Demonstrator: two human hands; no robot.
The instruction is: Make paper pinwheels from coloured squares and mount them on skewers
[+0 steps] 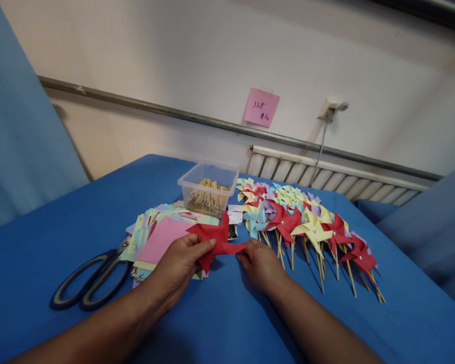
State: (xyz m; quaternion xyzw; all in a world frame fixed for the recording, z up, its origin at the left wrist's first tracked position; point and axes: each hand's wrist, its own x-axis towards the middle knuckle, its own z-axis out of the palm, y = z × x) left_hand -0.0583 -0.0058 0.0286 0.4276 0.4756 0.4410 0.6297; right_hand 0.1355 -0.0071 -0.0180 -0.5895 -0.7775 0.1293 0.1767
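Observation:
A red paper pinwheel [219, 236] without a visible stick is held between my hands above the blue cloth. My left hand [187, 258] pinches it near its middle, thumb on top. At its right-hand tip, my right hand [261, 263] has its fingers closed on the paper point. Just behind my left hand lies a pile of coloured paper squares [165, 237], a pink one uppermost. Dark-handled scissors [94, 283] rest left of the pile, their blades partly hidden under the paper. Beyond the pinwheel is a small box with a paper label [235, 215], partly covered.
A clear plastic container [208, 189] of short wooden sticks stands behind the paper pile. To the right lie several rows of finished-looking pinwheels on sticks [314, 230]. The blue-covered table [109, 202] backs onto a wall with a rail, a radiator [288, 169] and a pink note [261, 107].

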